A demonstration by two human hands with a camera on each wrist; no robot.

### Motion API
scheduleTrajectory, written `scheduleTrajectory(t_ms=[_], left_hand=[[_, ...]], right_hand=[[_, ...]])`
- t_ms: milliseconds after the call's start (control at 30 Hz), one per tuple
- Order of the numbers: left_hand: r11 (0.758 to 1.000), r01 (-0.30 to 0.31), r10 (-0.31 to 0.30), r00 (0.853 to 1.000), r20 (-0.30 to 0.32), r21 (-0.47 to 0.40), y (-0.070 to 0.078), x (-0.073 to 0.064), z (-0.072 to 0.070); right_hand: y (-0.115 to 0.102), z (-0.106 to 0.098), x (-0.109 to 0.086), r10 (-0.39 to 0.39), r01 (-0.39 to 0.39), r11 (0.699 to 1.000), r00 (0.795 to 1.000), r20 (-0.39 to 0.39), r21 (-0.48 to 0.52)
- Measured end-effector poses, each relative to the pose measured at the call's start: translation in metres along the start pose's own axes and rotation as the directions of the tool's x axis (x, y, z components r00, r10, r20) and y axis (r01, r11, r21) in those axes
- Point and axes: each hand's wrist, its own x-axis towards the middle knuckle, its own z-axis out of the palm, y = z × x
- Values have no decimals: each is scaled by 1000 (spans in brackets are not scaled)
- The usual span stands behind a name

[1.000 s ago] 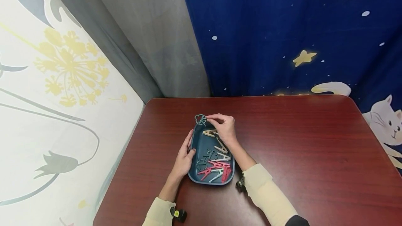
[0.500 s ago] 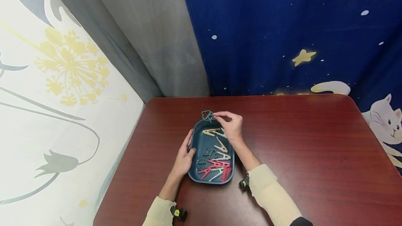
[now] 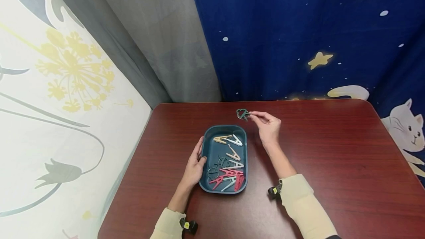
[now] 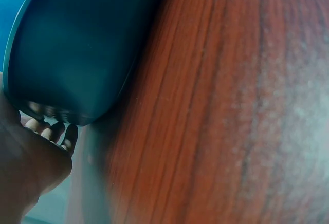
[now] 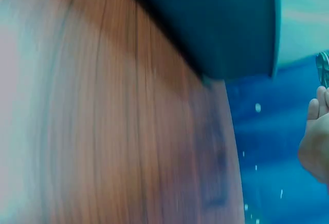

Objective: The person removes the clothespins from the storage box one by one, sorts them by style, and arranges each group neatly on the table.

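Note:
My right hand pinches a dark green clip with a round, open outline between thumb and fingertips, beyond the far right corner of the tray. Part of that clip shows at the right edge of the right wrist view. The dark blue tray is gripped at its left side by my left hand, thumb at the rim and fingers along the outer wall. In the tray lie two similar green clips, several pink clothespins, white clothespins and tan clothespins.
A reddish-brown wooden table bears the tray, its far edge just beyond the held clip. A patterned white wall stands at the left; grey and blue curtains hang behind.
My right hand has moved right and away from me with the green clip, from over the tray's far end to beyond its far right corner. The left hand and tray stay put.

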Motion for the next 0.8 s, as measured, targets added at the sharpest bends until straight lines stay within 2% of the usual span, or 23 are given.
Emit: scheduleTrajectory(t_ms=[367, 633, 800], left_hand=[[1000, -5, 5, 1000, 5, -9, 0, 0, 0], [1000, -18, 18, 1000, 12, -5, 1, 0, 0], [1000, -7, 7, 1000, 5, -8, 1, 0, 0]], right_hand=[[-2, -52, 12, 70, -72, 997, 996, -51, -28], [2, -76, 10, 186, -192, 981, 974, -132, -40], [4, -84, 8, 216, -236, 963, 965, -150, -130]])
